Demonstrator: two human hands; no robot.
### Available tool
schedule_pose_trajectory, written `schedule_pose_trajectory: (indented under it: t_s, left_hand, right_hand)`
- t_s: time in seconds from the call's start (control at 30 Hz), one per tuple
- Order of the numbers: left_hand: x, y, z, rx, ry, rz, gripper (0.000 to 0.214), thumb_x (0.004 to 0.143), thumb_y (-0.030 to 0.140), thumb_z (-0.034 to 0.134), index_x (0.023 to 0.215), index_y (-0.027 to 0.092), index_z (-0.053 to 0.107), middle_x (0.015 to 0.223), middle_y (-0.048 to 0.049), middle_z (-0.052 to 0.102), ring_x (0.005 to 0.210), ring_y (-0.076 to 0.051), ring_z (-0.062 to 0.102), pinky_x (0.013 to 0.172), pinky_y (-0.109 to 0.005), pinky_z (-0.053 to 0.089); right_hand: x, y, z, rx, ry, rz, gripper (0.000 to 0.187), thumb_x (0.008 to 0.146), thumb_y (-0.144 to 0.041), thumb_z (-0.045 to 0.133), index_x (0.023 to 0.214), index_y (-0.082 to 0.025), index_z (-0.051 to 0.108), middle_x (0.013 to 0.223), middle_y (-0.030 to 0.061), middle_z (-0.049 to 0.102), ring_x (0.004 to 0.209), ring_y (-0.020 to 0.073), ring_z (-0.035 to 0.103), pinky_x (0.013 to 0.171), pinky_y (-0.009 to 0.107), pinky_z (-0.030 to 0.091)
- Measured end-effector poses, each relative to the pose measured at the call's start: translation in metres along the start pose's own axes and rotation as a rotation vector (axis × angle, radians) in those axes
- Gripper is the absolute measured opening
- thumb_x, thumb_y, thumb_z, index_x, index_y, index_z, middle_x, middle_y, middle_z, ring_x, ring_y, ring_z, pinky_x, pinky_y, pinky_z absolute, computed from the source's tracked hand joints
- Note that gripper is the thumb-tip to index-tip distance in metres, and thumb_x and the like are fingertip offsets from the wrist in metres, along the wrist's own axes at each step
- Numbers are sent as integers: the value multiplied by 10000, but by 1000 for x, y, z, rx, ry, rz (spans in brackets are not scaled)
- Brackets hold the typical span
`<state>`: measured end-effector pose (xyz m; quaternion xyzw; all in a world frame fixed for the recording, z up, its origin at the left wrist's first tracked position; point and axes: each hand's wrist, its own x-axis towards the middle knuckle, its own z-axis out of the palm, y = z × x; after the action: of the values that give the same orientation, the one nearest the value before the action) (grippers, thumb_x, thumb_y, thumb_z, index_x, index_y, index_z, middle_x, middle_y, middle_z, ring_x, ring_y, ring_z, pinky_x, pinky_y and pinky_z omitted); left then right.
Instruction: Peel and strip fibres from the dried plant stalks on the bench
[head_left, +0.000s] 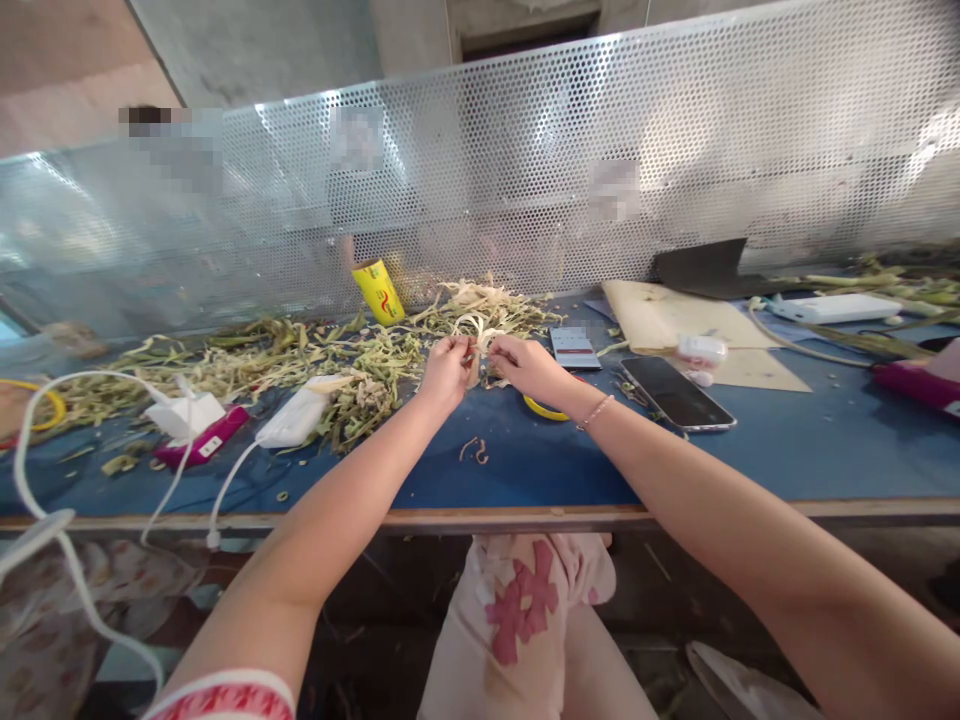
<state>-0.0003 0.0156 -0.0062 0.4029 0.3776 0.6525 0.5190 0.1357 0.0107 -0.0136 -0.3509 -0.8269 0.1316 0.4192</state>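
Note:
Above the middle of the blue table, my left hand [446, 368] pinches a pale strip of plant fibre [477, 326] that curls into loops. My right hand [525, 362] is closed on the same looped strip, just to the right, and the two hands nearly touch. Fingers partly hide where the strip is gripped. Directly behind lies a loose heap of dry plant strips [491, 298]. A yellow ring [546, 408], perhaps a tape roll, lies partly hidden under my right wrist. Small curled scraps [474, 450] rest in front of my hands.
Greenish plant scraps [367, 390] spread leftward, near a white power bank [296, 415] with a cable. A yellow tube [379, 292] leans by the perforated metal screen [487, 150], with blurred people behind. A phone [679, 395] and tan sheets [675, 310] lie on the right.

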Motion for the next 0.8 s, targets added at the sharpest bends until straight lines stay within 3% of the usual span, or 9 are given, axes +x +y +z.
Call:
schedule_pose_trajectory:
  t_s: [0.23, 0.5, 0.8]
  left_hand:
    - [-7, 2, 4, 17, -115, 30, 153, 740, 148, 545, 601, 143, 481, 577, 33, 533, 532, -38, 483, 571, -171, 394]
    - [-11, 4, 6, -8, -218, 51, 107, 645, 167, 650, 616, 134, 552, 552, 39, 531, 487, -28, 461, 520, -168, 381]
    - [-7, 0, 1, 50, -166, 67, 113, 575, 200, 697, 593, 133, 608, 520, 35, 537, 480, -36, 441, 488, -177, 334]
  right_hand:
    - [-1, -5, 0, -13, -1, 0, 169, 807, -224, 391, 704, -177, 516, 627, -4, 496, 588, 109, 429, 595, 221, 314]
    - [-1, -7, -1, -26, 45, 23, 189, 794, -204, 409, 646, -177, 524, 595, -9, 493, 574, 107, 419, 596, 223, 313]
    - [-3, -6, -2, -109, 63, -33, 214, 815, -226, 400, 698, -185, 574, 600, 1, 509, 564, 116, 408, 592, 234, 303]
